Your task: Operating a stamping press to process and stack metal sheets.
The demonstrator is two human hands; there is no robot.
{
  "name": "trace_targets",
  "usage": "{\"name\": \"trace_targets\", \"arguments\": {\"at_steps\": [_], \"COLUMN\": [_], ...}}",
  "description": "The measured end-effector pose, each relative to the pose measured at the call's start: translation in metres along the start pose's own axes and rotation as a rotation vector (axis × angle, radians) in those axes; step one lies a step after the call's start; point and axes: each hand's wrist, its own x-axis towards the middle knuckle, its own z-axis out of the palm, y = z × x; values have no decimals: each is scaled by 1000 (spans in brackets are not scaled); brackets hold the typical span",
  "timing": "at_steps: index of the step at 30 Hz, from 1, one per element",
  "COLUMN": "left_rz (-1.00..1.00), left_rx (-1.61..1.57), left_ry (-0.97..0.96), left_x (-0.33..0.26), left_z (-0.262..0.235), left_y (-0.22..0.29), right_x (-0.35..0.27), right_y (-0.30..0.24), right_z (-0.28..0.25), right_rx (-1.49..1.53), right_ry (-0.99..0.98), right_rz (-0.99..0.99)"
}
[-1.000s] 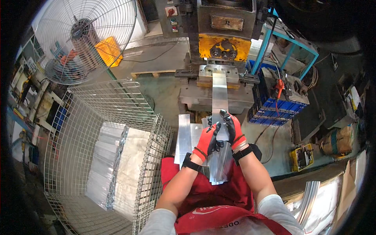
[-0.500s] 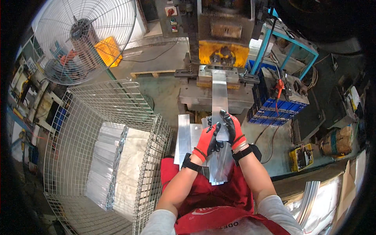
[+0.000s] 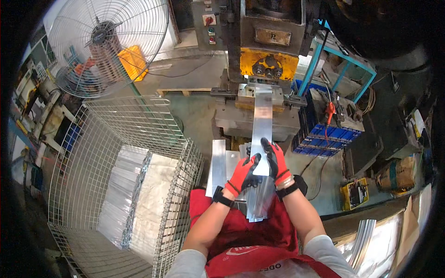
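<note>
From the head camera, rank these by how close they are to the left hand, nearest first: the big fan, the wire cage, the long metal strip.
Measured from the left hand:
1. Long metal strip: held in that hand, running ahead into the press.
2. Wire cage: to the left, beside the person's lap.
3. Big fan: far ahead on the left.

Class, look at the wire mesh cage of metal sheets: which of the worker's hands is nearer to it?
Left. The left hand is on the wire mesh cage's side; the right hand lies beyond it, farther off.
</note>
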Motion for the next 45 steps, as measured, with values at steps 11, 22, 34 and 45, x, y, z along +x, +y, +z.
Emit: {"name": "trace_targets", "arguments": {"at_steps": [11, 22, 34, 45], "left_rz": [558, 358, -488, -369], "left_rx": [1615, 916, -199, -9], "left_ry": [-366, 122, -178, -17], "left_x": [-95, -75, -65, -27], "left_z": [-24, -13, 25, 47], "left_y": [97, 113, 39, 46], "right_x": [-22, -24, 60, 84], "right_y": [-152, -108, 0, 32], "right_z": [-27, -41, -47, -45], "right_rx": [-1265, -464, 140, 473], "right_ry": [-477, -351, -188, -133], "right_rz": [-298, 239, 18, 297]}}
